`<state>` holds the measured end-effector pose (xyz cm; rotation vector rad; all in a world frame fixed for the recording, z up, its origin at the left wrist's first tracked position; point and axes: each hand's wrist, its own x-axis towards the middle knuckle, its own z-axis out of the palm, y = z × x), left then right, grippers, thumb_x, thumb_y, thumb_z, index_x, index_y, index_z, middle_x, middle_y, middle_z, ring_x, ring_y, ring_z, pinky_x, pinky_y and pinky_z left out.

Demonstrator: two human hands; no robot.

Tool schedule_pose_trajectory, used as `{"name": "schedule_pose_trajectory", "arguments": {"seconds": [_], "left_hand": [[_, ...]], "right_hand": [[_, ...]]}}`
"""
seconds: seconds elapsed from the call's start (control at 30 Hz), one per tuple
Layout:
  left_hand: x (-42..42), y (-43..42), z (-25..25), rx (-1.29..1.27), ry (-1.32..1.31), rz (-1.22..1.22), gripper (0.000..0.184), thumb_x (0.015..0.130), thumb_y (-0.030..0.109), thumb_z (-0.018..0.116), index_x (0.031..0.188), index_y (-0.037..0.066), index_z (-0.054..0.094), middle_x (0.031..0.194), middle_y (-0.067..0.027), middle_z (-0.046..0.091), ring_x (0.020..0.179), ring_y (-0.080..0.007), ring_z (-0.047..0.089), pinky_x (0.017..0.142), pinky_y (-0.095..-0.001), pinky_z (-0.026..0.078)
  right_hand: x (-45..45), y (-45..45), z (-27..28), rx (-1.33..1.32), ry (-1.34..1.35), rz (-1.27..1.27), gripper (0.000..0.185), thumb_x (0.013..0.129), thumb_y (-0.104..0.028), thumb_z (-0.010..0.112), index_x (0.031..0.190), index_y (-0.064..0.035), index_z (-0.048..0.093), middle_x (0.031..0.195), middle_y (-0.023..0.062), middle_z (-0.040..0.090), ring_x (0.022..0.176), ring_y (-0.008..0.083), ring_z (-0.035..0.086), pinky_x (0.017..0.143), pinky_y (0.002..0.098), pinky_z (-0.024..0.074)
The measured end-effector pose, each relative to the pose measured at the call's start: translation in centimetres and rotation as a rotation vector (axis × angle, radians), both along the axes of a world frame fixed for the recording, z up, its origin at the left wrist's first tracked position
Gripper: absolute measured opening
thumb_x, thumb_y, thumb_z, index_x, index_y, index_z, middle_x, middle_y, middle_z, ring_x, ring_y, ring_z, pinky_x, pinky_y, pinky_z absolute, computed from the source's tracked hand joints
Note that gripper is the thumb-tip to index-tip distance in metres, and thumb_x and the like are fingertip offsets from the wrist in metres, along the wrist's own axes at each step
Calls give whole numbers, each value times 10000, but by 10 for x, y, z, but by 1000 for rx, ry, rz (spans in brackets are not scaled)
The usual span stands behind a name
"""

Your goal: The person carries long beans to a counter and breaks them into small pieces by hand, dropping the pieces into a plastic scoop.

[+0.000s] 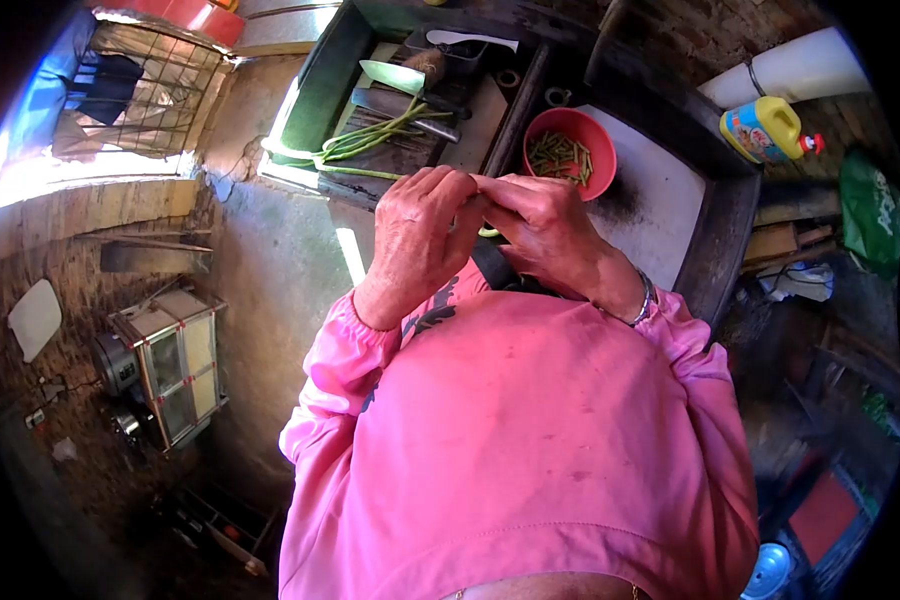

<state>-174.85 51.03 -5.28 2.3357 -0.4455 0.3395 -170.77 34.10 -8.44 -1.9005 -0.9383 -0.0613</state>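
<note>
My left hand (425,225) and my right hand (555,230) meet fingertip to fingertip at the counter's near edge, both with curled fingers. They grip a long green bean, whose pale green end (488,232) peeks out beneath them; the part in the fingers is hidden. More long green beans (370,138) lie in a loose bunch to the left of my hands, one reaching up to my left hand. Just beyond my right hand stands a red bowl (608,150) holding several short green pieces (558,157).
A knife or cleaver (392,75) and a white spatula-like utensil (470,38) lie at the back of the counter (660,190). A yellow bottle (765,130) with a red cap stands to the right. At lower left is a small glazed cabinet (182,365).
</note>
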Motion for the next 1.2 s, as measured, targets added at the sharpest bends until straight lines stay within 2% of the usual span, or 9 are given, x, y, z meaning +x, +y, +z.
{"name": "schedule_pose_trajectory", "arguments": {"seconds": [0.23, 0.33, 0.43, 0.5, 0.6, 0.7, 0.8, 1.03, 1.2], "left_hand": [[-6, 7, -6, 240, 38, -29, 103, 771, 47, 610, 857, 25, 557, 754, -124, 556, 710, -322, 565, 637, -410, 436], [-7, 7, -6, 372, 78, -44, 108, 775, 59, 600, 862, 28, 545, 767, -123, 546, 734, -321, 564, 662, -417, 438], [-8, 6, -10, 464, 87, -29, 99, 774, 56, 588, 855, 30, 538, 767, -123, 545, 747, -325, 568, 670, -421, 442], [-8, 6, -12, 511, 112, -13, 101, 763, 43, 582, 852, 32, 534, 768, -128, 552, 757, -334, 572, 663, -423, 447], [-3, 18, -26, 335, 113, -50, 86, 810, 55, 586, 879, 9, 562, 720, -95, 544, 671, -257, 575, 609, -362, 450], [1, 25, -17, -282, 615, -37, 114, 891, 95, 580, 915, -15, 597, 702, -34, 543, 597, -136, 529, 556, -273, 426], [2, 33, -30, -619, 790, -65, 184, 942, 146, 570, 935, -31, 619, 702, 3, 539, 593, -56, 474, 539, -214, 391], [6, 33, -24, -959, 957, -123, 183, 948, 148, 554, 916, -25, 606, 635, -6, 516, 549, -81, 462, 507, -222, 362], [10, 25, -27, -1358, 978, -274, 196, 959, 155, 515, 889, -8, 599, 617, -9, 506, 528, -79, 443, 512, -220, 351]], "right_hand": [[3, -5, -13, -141, -126, 39, 264, 766, -33, 633, 1022, 28, 603, 748, 146, 596, 709, 301, 628, 591, 377, 497], [7, -10, -3, -292, -147, 121, 460, 641, -33, 709, 1081, 36, 596, 857, 136, 640, 776, 302, 635, 651, 359, 509], [12, -9, -6, -352, -191, 174, 522, 613, -73, 714, 1105, 44, 581, 881, 134, 639, 804, 292, 634, 664, 358, 510], [15, -7, -7, -356, -229, 180, 461, 652, -68, 703, 1086, 40, 594, 857, 135, 641, 775, 289, 639, 643, 361, 510], [22, -7, -17, -294, -217, 183, 369, 707, -56, 685, 1057, 37, 612, 821, 140, 648, 734, 287, 646, 614, 362, 512], [24, -6, -16, -197, -133, 172, 294, 751, -41, 662, 1034, 34, 627, 806, 148, 658, 713, 292, 656, 599, 359, 518], [25, -6, -16, -158, -65, 170, 285, 767, -38, 656, 1044, 29, 635, 827, 156, 668, 730, 297, 664, 613, 355, 525], [32, -10, -5, -114, 8, 246, 262, 804, -39, 651, 1060, 17, 660, 875, 176, 678, 783, 299, 674, 668, 329, 537], [39, -6, 12, 19, 303, 294, 230, 873, -153, 613, 1011, 25, 661, 899, 210, 665, 865, 323, 668, 709, 350, 529]]}}
